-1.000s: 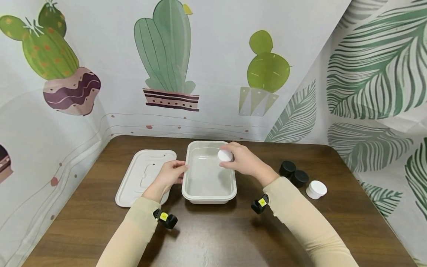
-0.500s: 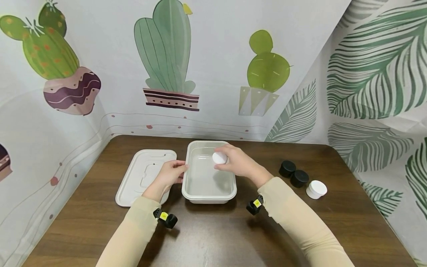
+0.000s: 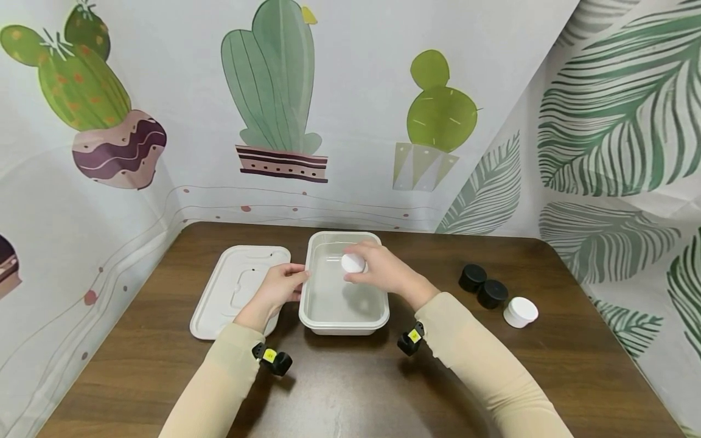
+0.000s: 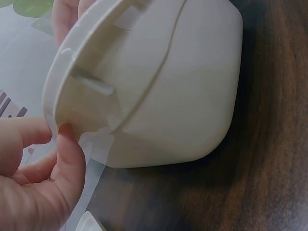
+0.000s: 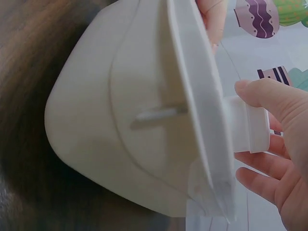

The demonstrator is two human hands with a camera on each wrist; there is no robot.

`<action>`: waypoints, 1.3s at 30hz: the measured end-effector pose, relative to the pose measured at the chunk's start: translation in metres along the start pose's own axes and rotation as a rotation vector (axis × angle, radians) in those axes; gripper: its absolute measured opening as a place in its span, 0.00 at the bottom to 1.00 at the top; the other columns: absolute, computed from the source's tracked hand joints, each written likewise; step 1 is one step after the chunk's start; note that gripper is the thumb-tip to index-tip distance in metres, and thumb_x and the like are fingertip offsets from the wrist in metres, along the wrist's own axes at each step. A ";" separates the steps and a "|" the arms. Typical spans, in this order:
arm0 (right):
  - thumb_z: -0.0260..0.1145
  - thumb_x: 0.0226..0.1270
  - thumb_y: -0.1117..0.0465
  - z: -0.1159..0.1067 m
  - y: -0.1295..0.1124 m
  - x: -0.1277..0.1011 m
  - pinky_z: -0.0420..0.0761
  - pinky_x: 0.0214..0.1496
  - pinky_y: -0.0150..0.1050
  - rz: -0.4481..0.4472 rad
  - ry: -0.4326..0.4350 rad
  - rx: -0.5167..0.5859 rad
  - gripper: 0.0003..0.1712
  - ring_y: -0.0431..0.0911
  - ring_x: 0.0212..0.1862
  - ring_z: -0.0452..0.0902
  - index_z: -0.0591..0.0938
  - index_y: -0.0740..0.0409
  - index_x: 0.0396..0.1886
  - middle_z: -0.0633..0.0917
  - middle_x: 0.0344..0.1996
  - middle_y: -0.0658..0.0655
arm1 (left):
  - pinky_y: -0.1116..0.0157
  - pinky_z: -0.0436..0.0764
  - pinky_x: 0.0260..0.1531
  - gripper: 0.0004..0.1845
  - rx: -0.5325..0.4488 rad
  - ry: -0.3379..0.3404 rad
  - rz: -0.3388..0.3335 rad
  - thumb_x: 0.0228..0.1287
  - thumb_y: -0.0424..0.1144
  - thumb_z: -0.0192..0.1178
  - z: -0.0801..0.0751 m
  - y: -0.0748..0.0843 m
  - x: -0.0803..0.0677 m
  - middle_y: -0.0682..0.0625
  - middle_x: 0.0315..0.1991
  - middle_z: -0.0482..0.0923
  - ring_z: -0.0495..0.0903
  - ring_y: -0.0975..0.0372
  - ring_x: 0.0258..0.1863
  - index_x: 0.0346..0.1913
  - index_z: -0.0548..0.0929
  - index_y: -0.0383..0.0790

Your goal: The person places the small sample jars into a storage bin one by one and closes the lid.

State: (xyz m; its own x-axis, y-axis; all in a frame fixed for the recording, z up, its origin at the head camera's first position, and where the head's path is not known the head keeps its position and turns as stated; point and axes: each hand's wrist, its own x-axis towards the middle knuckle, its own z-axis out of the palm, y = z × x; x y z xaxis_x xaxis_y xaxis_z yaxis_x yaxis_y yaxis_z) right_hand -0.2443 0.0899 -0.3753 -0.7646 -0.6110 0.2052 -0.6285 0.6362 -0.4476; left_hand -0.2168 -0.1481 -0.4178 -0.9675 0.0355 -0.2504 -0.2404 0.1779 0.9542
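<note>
A deep off-white plastic box [image 3: 344,330] stands without its lid at the middle of the table. My left hand [image 3: 277,288] pinches the box's left rim; in the left wrist view, thumb [image 4: 70,166] and fingers meet at the lip. Over the box's interior, my right hand [image 3: 386,267] holds a small white jar [image 3: 353,263] between thumb and fingers. The right wrist view shows that jar's wider cap [image 5: 259,129] and its body partly hidden behind the box rim. A shadow falls on the box floor below the right hand.
The white rectangular lid [image 3: 227,307] lies flat left of the box, partly under the left forearm. To the right stand two black jars [image 3: 472,278] and another white jar [image 3: 521,311]. A printed cloth [image 3: 361,207] hangs along the table's back edge.
My right hand has moved left with the white jar, further over the box. The left hand keeps its place on the rim, and the box has not shifted.
</note>
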 end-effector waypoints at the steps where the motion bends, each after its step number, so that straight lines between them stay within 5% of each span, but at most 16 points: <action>1: 0.71 0.55 0.50 0.001 -0.001 0.000 0.77 0.53 0.42 0.000 -0.003 0.003 0.32 0.47 0.50 0.75 0.77 0.60 0.58 0.79 0.50 0.59 | 0.69 0.82 0.28 0.20 0.001 -0.002 0.003 0.67 0.36 0.54 0.000 0.000 0.000 0.38 0.44 0.78 0.80 0.63 0.30 0.58 0.72 0.26; 18: 0.71 0.55 0.51 0.014 -0.007 0.007 0.71 0.63 0.44 -0.015 -0.026 0.009 0.32 0.51 0.60 0.72 0.77 0.61 0.58 0.79 0.55 0.59 | 0.67 0.82 0.28 0.20 0.003 0.004 -0.003 0.67 0.35 0.55 0.000 -0.001 0.001 0.38 0.44 0.78 0.80 0.62 0.30 0.57 0.73 0.27; 39: 0.71 0.55 0.49 0.032 -0.012 0.012 0.75 0.57 0.40 0.006 -0.055 -0.007 0.34 0.48 0.53 0.77 0.76 0.58 0.60 0.79 0.55 0.58 | 0.68 0.82 0.27 0.21 0.001 -0.009 0.014 0.67 0.35 0.54 0.001 0.004 -0.005 0.32 0.47 0.77 0.82 0.59 0.32 0.58 0.71 0.25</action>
State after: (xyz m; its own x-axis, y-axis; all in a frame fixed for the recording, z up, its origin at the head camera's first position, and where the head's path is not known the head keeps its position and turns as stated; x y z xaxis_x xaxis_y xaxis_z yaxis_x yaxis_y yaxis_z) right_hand -0.2409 0.0597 -0.3954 -0.7594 -0.6320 0.1545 -0.6251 0.6431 -0.4424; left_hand -0.2128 -0.1468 -0.4131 -0.9701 0.0464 -0.2384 -0.2268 0.1783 0.9575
